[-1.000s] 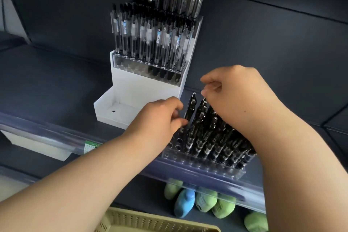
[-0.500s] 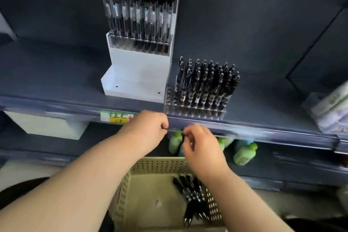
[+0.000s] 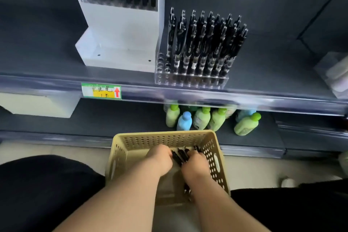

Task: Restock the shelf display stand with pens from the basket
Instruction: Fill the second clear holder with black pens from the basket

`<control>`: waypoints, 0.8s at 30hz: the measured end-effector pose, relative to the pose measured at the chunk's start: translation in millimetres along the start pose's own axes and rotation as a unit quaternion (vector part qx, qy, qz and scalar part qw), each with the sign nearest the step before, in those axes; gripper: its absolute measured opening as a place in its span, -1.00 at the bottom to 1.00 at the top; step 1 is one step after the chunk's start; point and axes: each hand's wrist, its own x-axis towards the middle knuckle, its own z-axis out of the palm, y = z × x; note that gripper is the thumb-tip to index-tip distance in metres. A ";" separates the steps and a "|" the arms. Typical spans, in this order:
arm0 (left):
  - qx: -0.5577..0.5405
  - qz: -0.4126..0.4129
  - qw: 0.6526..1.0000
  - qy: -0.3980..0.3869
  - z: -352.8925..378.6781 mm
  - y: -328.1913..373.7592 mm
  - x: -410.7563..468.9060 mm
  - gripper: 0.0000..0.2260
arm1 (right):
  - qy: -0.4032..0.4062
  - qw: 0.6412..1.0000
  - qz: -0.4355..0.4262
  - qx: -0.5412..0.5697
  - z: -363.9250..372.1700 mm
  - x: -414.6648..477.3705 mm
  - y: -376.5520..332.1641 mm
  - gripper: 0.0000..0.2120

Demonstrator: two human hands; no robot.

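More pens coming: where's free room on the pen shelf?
Free: left-edge holes of the clear stand; bare shelf between it and the packets at right; front tray of the white stand. Crowded: clear stand's other holes, full of pens.

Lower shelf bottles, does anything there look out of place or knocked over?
Yes. The rightmost green bottle leans far over, cap to the right, apart from the upright green bottles; it looks tipped. A blue bottle stands among them.
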 end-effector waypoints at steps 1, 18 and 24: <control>-0.017 -0.020 1.000 0.004 6.3 -1.2 4.2 -0.72 | -0.004 1.000 0.005 -0.007 3.0 2.5 -0.1 -0.58; -0.314 -0.254 0.914 -0.044 64.4 -7.7 36.1 -0.65 | -0.062 0.985 -0.046 -0.156 22.2 21.5 -0.7 -0.67; -0.395 -0.213 0.892 -0.051 61.0 -7.3 26.3 -0.77 | -0.046 0.992 -0.052 -0.108 26.2 17.8 1.3 -0.63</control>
